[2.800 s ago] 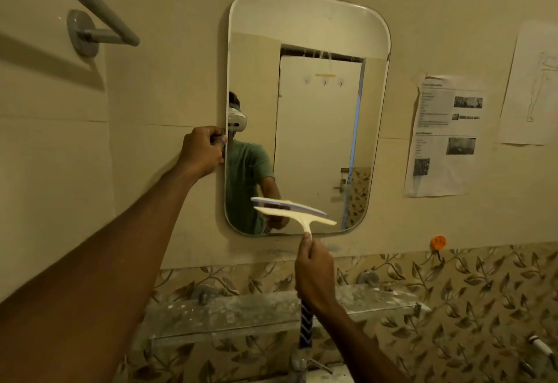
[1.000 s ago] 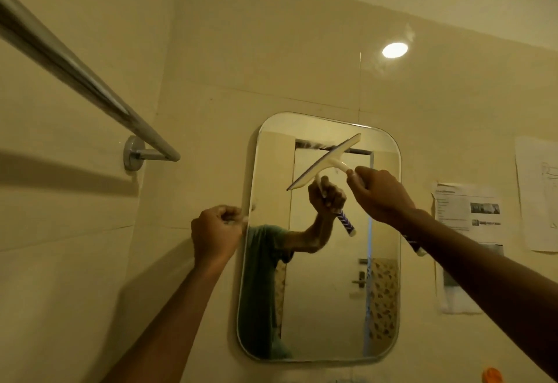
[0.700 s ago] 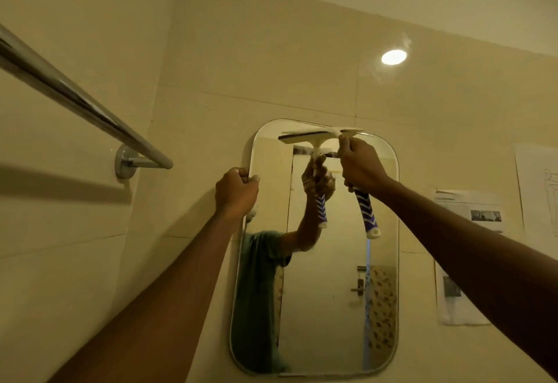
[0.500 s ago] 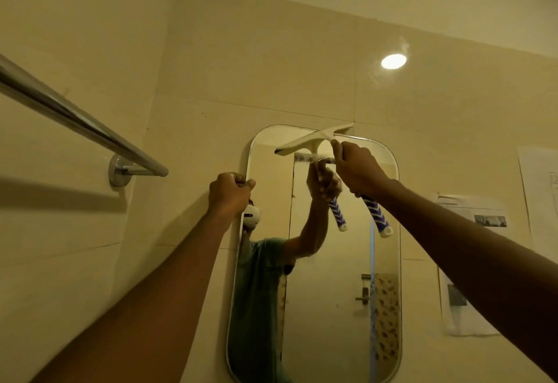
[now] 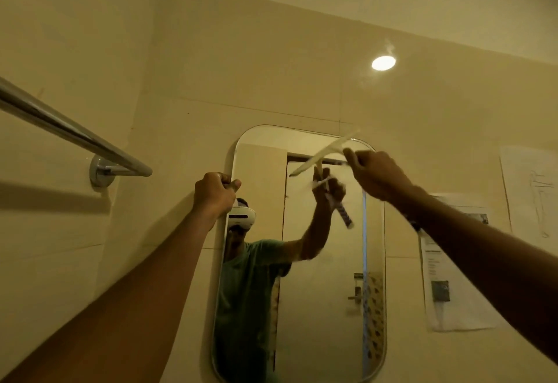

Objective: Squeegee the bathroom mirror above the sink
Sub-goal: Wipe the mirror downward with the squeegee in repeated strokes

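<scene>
A tall mirror (image 5: 320,307) with rounded corners hangs on the beige tiled wall. My left hand (image 5: 215,193) is clenched on its upper left edge. My right hand (image 5: 374,175) grips a white squeegee (image 5: 324,153) by the handle, near the mirror's top right corner. The blade is tilted, its right end raised to the mirror's top edge, its left end lower over the glass. It is motion-blurred. The mirror reflects the person, the hand and the squeegee's blue-and-white handle.
A chrome towel bar (image 5: 69,131) juts from the left wall at hand height. Two paper sheets (image 5: 447,274) are taped to the wall right of the mirror. A round light's glare (image 5: 383,63) shows on the tiles above.
My right hand has shifted right along the mirror's top and the blade has tilted more steeply, right end up. My left hand keeps its hold on the mirror's left edge.
</scene>
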### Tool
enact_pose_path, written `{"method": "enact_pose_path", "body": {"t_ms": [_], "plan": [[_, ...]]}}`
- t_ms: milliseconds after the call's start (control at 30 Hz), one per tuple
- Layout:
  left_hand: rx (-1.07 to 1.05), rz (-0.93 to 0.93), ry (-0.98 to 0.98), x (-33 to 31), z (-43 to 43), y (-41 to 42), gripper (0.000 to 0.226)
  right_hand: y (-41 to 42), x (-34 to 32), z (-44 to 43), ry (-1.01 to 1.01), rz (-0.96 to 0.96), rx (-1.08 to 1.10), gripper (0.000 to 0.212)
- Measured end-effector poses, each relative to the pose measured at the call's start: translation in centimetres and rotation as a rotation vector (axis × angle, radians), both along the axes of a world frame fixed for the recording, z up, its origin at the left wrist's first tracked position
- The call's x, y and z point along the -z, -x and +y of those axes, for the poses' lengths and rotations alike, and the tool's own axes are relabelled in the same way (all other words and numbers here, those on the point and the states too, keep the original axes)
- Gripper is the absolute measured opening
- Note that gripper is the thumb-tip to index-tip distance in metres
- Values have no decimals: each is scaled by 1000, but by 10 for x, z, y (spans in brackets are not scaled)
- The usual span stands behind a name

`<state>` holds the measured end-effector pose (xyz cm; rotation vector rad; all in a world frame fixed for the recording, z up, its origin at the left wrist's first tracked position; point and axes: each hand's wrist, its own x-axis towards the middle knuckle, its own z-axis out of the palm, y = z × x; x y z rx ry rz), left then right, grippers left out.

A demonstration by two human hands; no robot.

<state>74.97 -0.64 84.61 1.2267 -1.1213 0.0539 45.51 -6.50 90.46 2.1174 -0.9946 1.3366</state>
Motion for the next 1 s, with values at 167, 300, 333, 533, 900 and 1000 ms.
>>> {"method": "enact_pose_path", "body": {"t_ms": [167,300,333,533,900,1000], "plan": [[-25,-41,12,1,-4,-4,36,11,-28,-18,24,93,32,58],[-45,-71,30,3,-8,-6,34,43,15,-40,1,-41,-52,50],[-56,-78,37,3,-9,-6,34,55,31,-44,-15,-90,-60,54],[-35,-54,54,5,-8,-3,32,92,57,-24,-160,-95,62,63],[-23,-59,47,4,-9,-7,33,38,30,-7,-159,-251,-103,38],[-35,-75,46,5,-11,-8,35,48,92,-8,-240,-312,-104,40]]}}
